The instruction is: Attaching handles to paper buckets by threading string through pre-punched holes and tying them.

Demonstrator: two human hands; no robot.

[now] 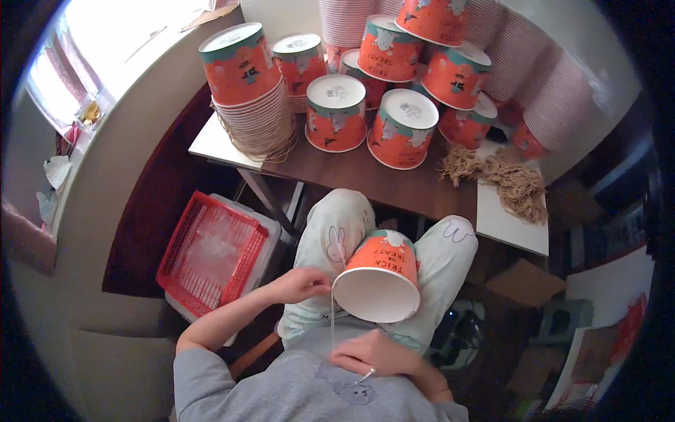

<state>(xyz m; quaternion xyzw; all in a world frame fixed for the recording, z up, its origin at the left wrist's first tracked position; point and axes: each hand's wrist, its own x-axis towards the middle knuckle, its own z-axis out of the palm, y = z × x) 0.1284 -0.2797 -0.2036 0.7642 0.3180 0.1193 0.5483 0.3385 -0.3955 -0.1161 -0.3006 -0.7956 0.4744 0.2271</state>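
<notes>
An orange paper bucket (389, 254) with a teal band lies on its side between my knees, its white inside facing me. My left hand (304, 285) is closed at the left edge of its rim, the fingertips pinching a thin cord (332, 316) there. That cord runs down, pulled straight, to my right hand (369, 352), which is closed on its lower end in front of my shirt. How the cord meets the rim is hidden by my left fingertips.
On the brown table (320, 172) ahead stand several upside-down orange buckets (336, 116). A tall bucket stack (246, 91) with cord loops is at left. Tangled tan cords (517, 184) lie at the table's right. A red basket (169, 257) sits low on my left, a cardboard box (526, 281) on my right.
</notes>
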